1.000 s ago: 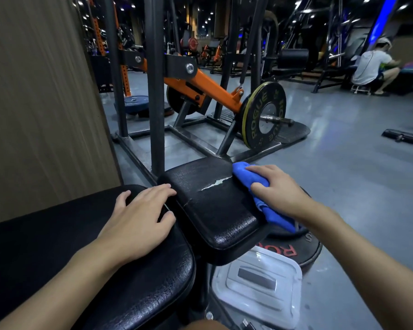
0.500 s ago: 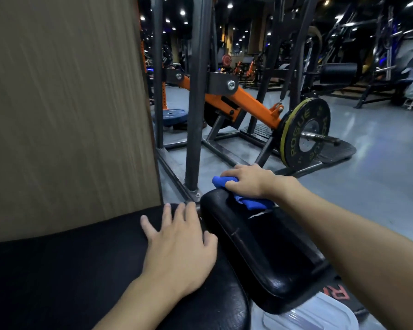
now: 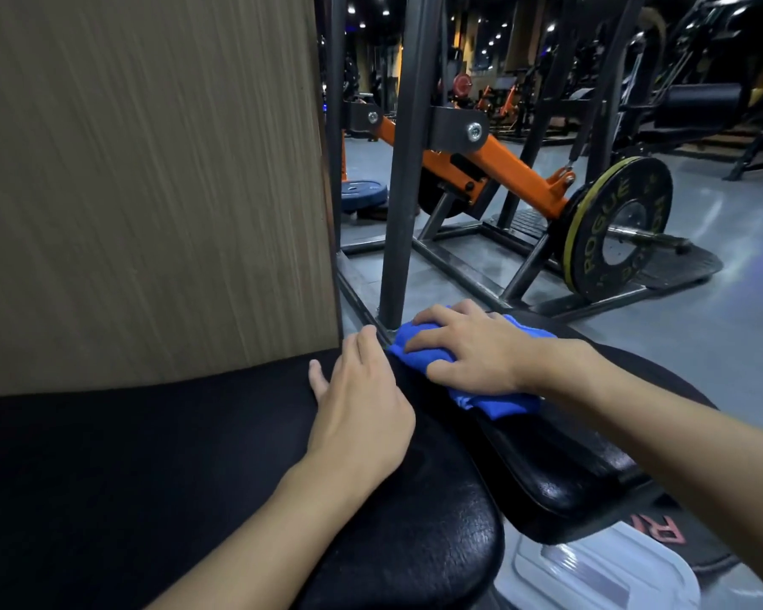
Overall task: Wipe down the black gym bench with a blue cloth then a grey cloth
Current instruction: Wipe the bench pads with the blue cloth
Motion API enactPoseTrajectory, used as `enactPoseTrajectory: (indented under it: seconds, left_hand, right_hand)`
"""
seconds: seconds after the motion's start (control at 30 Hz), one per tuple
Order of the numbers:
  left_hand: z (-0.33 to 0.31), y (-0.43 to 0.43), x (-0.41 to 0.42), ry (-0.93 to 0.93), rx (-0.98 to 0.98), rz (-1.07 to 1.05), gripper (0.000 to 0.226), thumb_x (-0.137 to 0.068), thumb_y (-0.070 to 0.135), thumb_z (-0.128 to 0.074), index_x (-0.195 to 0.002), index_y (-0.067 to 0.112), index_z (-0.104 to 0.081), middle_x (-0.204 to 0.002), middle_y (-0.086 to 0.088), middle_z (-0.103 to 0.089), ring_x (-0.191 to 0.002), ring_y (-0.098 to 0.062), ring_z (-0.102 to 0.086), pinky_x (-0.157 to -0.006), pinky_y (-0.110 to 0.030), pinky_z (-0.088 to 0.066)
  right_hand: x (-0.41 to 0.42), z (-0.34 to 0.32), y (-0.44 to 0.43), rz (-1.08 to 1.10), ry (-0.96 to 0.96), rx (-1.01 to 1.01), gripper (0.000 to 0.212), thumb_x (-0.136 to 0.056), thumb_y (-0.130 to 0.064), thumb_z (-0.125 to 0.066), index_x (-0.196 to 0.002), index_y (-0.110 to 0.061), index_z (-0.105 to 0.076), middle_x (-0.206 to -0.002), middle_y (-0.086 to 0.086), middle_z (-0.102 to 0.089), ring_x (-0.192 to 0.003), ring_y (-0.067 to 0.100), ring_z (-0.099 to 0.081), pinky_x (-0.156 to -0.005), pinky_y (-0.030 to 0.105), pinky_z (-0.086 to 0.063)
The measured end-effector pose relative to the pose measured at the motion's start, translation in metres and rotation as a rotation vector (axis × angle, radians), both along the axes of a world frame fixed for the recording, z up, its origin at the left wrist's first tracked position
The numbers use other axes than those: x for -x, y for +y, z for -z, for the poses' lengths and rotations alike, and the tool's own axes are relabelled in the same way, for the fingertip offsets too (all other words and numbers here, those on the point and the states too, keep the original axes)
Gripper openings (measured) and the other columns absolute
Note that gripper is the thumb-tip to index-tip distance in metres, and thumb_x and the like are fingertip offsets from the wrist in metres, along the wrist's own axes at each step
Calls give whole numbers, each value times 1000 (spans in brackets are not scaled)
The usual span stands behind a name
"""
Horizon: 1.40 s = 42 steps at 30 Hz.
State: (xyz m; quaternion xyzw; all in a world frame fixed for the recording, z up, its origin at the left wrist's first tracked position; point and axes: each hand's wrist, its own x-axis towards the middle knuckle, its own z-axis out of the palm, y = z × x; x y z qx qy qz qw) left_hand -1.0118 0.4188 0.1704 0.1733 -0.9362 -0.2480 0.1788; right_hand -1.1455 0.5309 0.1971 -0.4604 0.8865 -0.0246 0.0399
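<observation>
Blue cloth (image 3: 423, 350) now nearer steel upright (image 3: 397, 239).

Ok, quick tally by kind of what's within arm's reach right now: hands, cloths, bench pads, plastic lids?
Hands: 2, left hand flat on the large pad, right hand pressing the cloth
Cloths: 1, blue cloth; no grey cloth in view
Bench pads: 2, large pad, small pad
Plastic lids: 1, clear lid on the floor
Total: 6
</observation>
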Motion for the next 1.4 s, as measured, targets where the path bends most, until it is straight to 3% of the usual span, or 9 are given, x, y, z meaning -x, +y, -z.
enactPoseTrajectory:
  seconds: [0.2,0.4,0.57,0.7,0.8,0.97,1.07,1.2,1.4]
  left_hand:
    - [2,-1,1,-3,18,26,57,-87,2,-38,-142,12,-26,-143,-2,-33,-131,-17,-37,-117,-56,-9]
    - [0,1,-1,4,14,31,49,-86,-1,-38,-133,13,-33,-137,-2,-39,-126,-18,-42,-116,-57,-12]
    - [-5,2,-7,31,-44,111,51,-84,-2,-38,-131,18,-37,-135,1,-41,-123,-18,-44,-114,-58,-14]
    - [-9,5,-12,-64,-58,183,45,-87,4,-37,-128,21,-39,-129,3,-50,-125,-18,-42,-115,-60,-9]
    - [-8,9,-18,-148,15,229,42,-90,13,-36,-132,23,-39,-134,4,-48,-131,-16,-38,-115,-60,-8]
    - [-11,24,-27,-138,-28,322,44,-91,12,-33,-131,27,-41,-137,10,-49,-131,-12,-38,-114,-61,-6]
    - [-4,27,-32,-156,-6,359,50,-93,11,-31,-138,31,-37,-143,14,-45,-142,-10,-25,-116,-59,4]
    - [0,24,-33,-194,63,380,52,-97,18,-28,-146,37,-30,-153,15,-34,-147,-10,-10,-115,-58,7]
    - [3,24,-32,-220,126,400,50,-99,25,-26,-148,36,-25,-156,15,-28,-148,-11,-6,-115,-59,8]
  right_hand:
    - [-31,1,40,-8,31,2,48,-85,-49,-35,-131,-50,-51,-148,-21,-26,-130,20,-26,-93,41,-30]
    - [-28,-1,14,75,42,-1,41,-95,-41,-40,-134,-51,-50,-153,-15,-27,-135,27,-25,-108,55,-31]
    - [-48,2,31,66,45,8,40,-93,-39,-44,-131,-44,-55,-151,-13,-29,-132,28,-28,-105,50,-32]
    - [-72,2,59,41,53,15,40,-92,-39,-43,-128,-43,-58,-151,-15,-29,-134,26,-27,-107,48,-32]
    - [-91,7,81,36,101,20,55,-80,-47,-28,-126,-44,-59,-149,-17,-30,-132,24,-29,-102,44,-34]
    - [-109,24,108,-34,241,204,44,-74,-40,-37,-103,-37,-71,-131,-7,-57,-114,30,-52,-78,38,-38]
    - [-115,34,125,-93,247,261,40,-73,-31,-43,-104,-34,-70,-132,-6,-57,-115,29,-50,-84,43,-45]
    - [-117,45,139,-113,257,387,44,-72,-23,-46,-108,-33,-70,-135,-6,-55,-124,30,-47,-90,46,-40]
    - [-101,50,141,86,155,657,47,-72,-28,-44,-109,-29,-74,-131,-6,-60,-120,26,-52,-96,53,-41]
